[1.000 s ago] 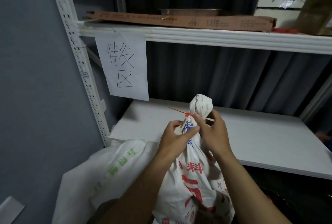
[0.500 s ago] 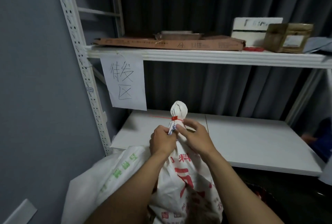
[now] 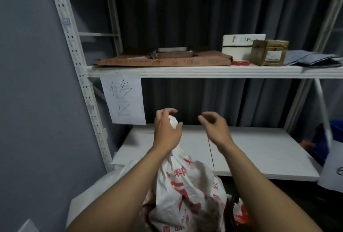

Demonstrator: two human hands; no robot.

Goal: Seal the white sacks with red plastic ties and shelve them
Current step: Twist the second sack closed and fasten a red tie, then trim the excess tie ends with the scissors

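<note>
A white sack (image 3: 185,181) with red print stands upright below the lower shelf (image 3: 250,150). Its bunched, tied top (image 3: 174,121) pokes out between the fingers and thumb of my left hand (image 3: 167,131), which curls loosely around the neck. The red tie on the neck is hidden behind that hand. My right hand (image 3: 216,128) hovers just right of the sack top, off it, with fingers curled apart and nothing in them. A small heap of red ties (image 3: 240,63) lies on the upper shelf (image 3: 185,72).
A second white sack (image 3: 111,183) leans at the lower left against the shelf upright (image 3: 89,101). A handwritten paper sign (image 3: 123,99) hangs from the upper shelf, which carries flat cardboard (image 3: 130,62), a metal tray (image 3: 172,52), a white box (image 3: 239,46) and a brown box (image 3: 269,52).
My right hand has let go of the sack's neck and moved right. My left hand has slid up around the tied top. The view has tilted upward.
</note>
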